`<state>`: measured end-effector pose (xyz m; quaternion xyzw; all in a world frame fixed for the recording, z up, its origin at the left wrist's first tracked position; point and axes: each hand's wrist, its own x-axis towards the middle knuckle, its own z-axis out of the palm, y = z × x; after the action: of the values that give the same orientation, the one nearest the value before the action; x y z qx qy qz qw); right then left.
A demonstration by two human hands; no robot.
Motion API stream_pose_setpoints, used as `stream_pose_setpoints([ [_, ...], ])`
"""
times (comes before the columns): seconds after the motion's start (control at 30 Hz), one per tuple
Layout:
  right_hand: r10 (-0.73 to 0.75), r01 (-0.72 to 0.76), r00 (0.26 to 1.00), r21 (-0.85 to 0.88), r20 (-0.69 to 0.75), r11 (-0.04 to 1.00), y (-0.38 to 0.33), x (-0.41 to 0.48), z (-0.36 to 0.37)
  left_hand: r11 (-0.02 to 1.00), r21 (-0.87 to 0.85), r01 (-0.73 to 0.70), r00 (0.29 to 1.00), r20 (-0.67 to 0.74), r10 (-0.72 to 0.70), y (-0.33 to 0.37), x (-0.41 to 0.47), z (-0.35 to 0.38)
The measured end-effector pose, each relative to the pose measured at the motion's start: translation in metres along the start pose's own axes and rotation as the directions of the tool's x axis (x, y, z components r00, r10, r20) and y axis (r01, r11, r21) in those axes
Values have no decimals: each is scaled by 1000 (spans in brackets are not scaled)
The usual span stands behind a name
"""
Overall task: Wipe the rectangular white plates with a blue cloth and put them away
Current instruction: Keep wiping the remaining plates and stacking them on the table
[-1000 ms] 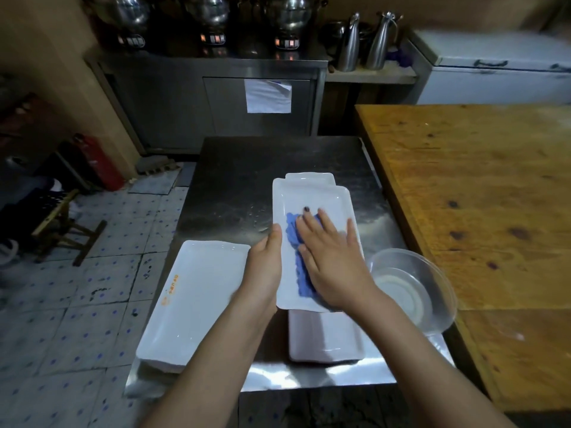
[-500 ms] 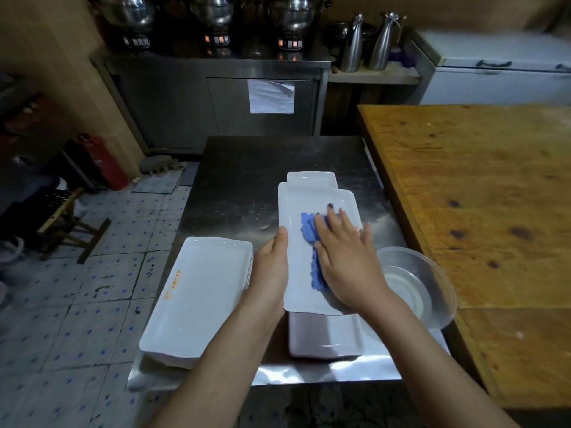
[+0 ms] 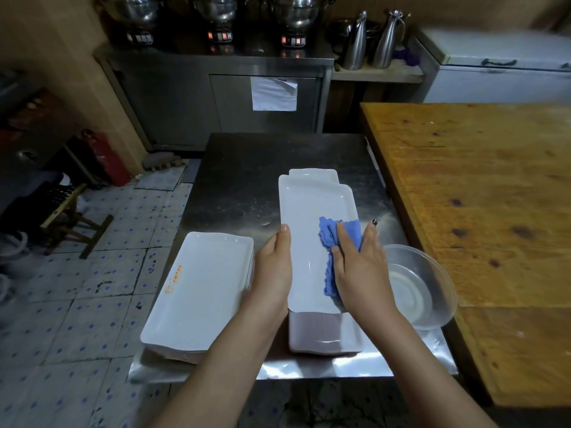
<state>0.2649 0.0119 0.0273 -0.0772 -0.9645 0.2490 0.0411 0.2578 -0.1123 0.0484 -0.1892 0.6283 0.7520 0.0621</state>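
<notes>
Top plate: the rectangular white glazed plate (image 3: 309, 211) is lying lengthwise on a stack of matching white plates (image 3: 324, 333) on the stainless steel desk (image 3: 247, 168). It is sitting slightly askew, so the stack is showing at the far and near ends.

Left grip: the left hand (image 3: 275, 267) is holding the plate's left long rim, with the thumb lying along the top edge. The fingers are hidden below, so this is probably a pinch rather than a mere rest.

Right grip: the right hand (image 3: 361, 267) is pressing down flat on the crumpled blue cloth (image 3: 330, 233), fingers straight and spread, clasping nothing.

Cloth position: it is lying in the plate's well, toward the right rim and the near half. It is mostly under the palm, with its scalloped edge peeking out to the left.

Handling: the plate is looking stiff, brittle and fairly weighty, and likely slick if damp. Lifting is best done at the long rims, thumbs on top and fingers under. The cloth is soft and limp and is bunching readily.

Plate relative to grips: it is lying between the two hands, steadied at the left and pressed from above at the right.

Second pile: another stack of white rectangular plates with an orange mark (image 3: 200, 288) is standing just beside the left wrist. It is likely serving as the finished pile.

Risk: a clear plastic bowl (image 3: 429, 291) is sitting just beside the right wrist.
</notes>
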Motion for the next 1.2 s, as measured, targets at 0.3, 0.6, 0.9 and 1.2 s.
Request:
stream_pose_setpoints([
  [0.3, -15, 15, 971, -1, -238, 1000, 6, 9, -1, 1000, -2, 13, 999, 30, -13, -7, 2, -4],
  [0.6, 285, -147, 951, 628, -124, 764, 39, 24, -20, 989, 43, 144, 989, -18, -143, -42, 7, -9],
  [0.9, 346, -261, 937, 752, 48, 605, 66, 13, 3, 944, 227, 239, 971, -76, -227, -111, 21, -13],
  [1.2, 329, -297, 939, 715, 98, 633, 73, 7, 16, 767, 637, 83, 986, -166, 31, -127, 34, -8],
])
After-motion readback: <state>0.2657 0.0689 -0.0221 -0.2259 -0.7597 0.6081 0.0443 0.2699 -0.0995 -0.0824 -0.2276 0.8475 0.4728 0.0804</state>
